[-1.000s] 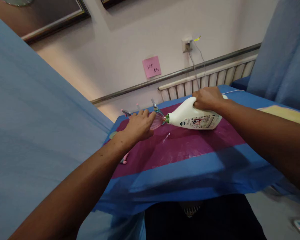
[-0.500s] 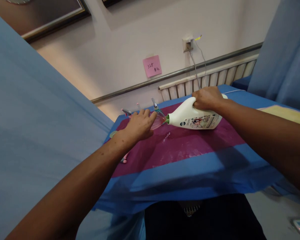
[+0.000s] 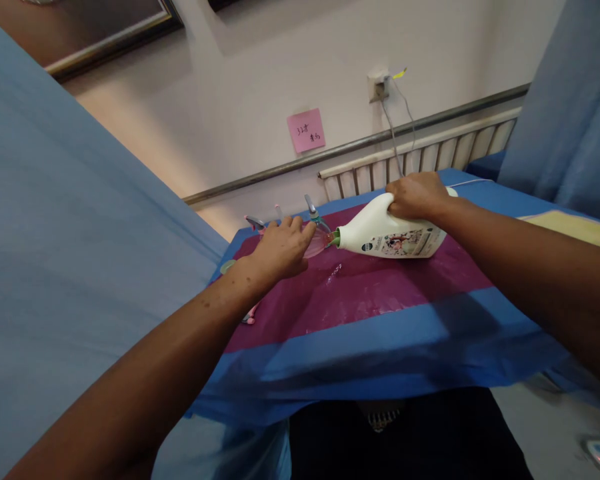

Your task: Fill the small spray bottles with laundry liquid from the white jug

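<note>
My right hand (image 3: pixel 416 195) is wrapped round the handle of a large white detergent jug (image 3: pixel 375 230) with a printed label. The jug is tipped on its side, its green spout (image 3: pixel 335 238) pointing left. Right at the spout is a clear pink container (image 3: pixel 316 244), partly covered by my left hand (image 3: pixel 286 247), whose fingers curve over it. Its exact kind is hidden. Just behind stands a clear teal bottle (image 3: pixel 316 215) with a grey top. Left of it, a grey and pink nozzle (image 3: pixel 255 223) shows above my hand.
A shiny maroon sheet (image 3: pixel 360 293) lies over the blue-covered table (image 3: pixel 380 347). By my left forearm are a pale green round piece (image 3: pixel 227 266) and a pink and grey piece (image 3: pixel 249 316). Blue curtains (image 3: pixel 80 220) hang on both sides; a radiator (image 3: pixel 430 157) stands behind.
The view has shifted very slightly. Both hands keep their hold, and the jug stays tipped against the pink container.
</note>
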A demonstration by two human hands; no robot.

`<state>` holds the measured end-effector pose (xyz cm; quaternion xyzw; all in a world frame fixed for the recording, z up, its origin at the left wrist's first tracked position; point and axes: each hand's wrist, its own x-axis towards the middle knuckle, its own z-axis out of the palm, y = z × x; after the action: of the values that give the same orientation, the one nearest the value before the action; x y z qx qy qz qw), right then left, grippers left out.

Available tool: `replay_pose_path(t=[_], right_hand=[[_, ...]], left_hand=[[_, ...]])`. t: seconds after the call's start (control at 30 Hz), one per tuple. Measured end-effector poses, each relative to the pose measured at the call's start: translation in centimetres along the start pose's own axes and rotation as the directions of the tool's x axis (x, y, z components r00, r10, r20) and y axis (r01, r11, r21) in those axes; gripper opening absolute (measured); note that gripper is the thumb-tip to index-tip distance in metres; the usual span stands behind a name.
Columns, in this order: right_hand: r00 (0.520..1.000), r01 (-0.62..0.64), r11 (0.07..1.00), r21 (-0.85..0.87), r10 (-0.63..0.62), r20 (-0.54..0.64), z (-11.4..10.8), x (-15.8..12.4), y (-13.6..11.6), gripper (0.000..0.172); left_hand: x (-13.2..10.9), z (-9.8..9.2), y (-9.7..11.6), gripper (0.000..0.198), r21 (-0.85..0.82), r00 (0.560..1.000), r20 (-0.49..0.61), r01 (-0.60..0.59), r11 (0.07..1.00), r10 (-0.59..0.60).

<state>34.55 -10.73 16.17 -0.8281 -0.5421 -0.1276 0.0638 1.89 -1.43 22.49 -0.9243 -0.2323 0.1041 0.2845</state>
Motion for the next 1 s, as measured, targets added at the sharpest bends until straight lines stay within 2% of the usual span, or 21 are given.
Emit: replay_pose_path(t=[0.2,0.4,0.53,1.0], right_hand=[[1.000,-0.006,1.000,-0.027,0.006,0.008,-0.16,-0.01,-0.14,0.038],[1.000,-0.011,0.999,0.030,0.010,0.004,-0.04,0.06,-0.06,0.034],[1.000,0.000,1.000,-0.004,0.000,0.009,-0.21,0.03,-0.15,0.036],[1.000,-0.001,1.000,0.011,0.001,0.010,-0.25,-0.05,-0.09,0.035]], left_hand=[[0.05,0.01,0.02,0.071,0.005,1.000,0.004,0.001,1.000,-0.001],[0.12,0.23,-0.20,0.069,0.040,1.000,-0.008,-0.021,0.999,0.021],[0.14,0.13,-0.21,0.069,0.056,0.999,-0.011,-0.036,0.998,0.037],[0.25,-0.24,-0.13,0.070,0.019,1.000,0.001,-0.030,0.999,0.030]])
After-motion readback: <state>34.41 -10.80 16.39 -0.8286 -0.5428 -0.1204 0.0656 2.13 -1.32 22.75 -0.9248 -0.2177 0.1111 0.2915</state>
